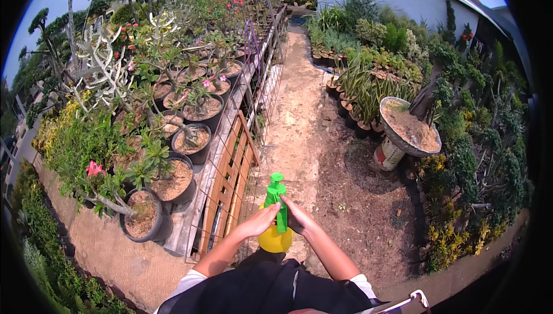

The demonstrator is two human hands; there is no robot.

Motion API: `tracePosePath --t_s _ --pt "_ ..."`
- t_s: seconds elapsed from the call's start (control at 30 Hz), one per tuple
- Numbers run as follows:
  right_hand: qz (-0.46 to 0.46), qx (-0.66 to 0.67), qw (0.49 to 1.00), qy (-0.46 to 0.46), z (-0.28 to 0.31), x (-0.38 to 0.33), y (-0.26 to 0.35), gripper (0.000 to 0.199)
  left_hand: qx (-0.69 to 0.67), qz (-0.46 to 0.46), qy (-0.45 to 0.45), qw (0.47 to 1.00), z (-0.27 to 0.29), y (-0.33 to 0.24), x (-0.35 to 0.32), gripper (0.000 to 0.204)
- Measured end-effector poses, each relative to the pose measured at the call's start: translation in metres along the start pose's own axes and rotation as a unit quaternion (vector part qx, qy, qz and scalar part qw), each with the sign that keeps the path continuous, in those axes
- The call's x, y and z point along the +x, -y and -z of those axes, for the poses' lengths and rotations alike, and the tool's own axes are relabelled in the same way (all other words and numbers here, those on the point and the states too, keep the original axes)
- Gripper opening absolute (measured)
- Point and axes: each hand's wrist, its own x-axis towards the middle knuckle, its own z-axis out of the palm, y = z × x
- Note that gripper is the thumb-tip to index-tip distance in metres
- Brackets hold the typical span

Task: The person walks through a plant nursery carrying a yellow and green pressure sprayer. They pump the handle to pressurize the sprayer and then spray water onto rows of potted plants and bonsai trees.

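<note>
A pump sprayer with a round yellow tank (275, 240) and a green pump head (276, 190) is held upright in front of my body. My left hand (261, 222) presses against the left side of its green top, fingers pointing forward. From the other side, my right hand (297, 217) closes on the same green part, beside the green handle that hangs toward me. Most of the fingers are hidden behind the sprayer's head. The green plunger knob stands free above both hands.
On my left, a raised wooden bench (227, 121) carries several black pots (148, 216) of flowering plants. A slatted wooden panel (227, 181) leans on it. At right, a wide shallow planter (409, 127) stands on a pedestal. Between them runs a narrow path (294, 101).
</note>
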Motion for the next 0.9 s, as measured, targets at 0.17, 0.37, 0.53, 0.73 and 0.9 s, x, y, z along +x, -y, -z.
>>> tracePosePath --t_s 0.17,0.37,0.53,0.73,0.9 --pt "0.015 -0.092 0.995 0.020 0.041 0.060 0.055 0.042 0.065 -0.093 0.033 0.993 0.069 -0.011 0.071 0.047" --pt "0.076 -0.223 0.972 -0.007 0.071 0.134 0.111 0.039 -0.242 -0.063 -0.168 0.954 0.107 0.018 0.119 0.037" --pt "0.095 -0.154 0.980 0.086 0.071 0.163 0.197 0.034 -0.264 -0.033 -0.283 0.921 0.116 0.030 0.156 0.037" --pt "0.017 -0.158 0.953 0.258 0.076 0.225 0.254 0.029 -0.270 -0.049 -0.476 0.836 0.119 0.027 0.193 0.035" --pt "-0.014 -0.150 0.943 0.295 0.086 0.260 0.289 0.029 -0.308 -0.026 -0.624 0.717 0.091 0.022 0.218 0.034"
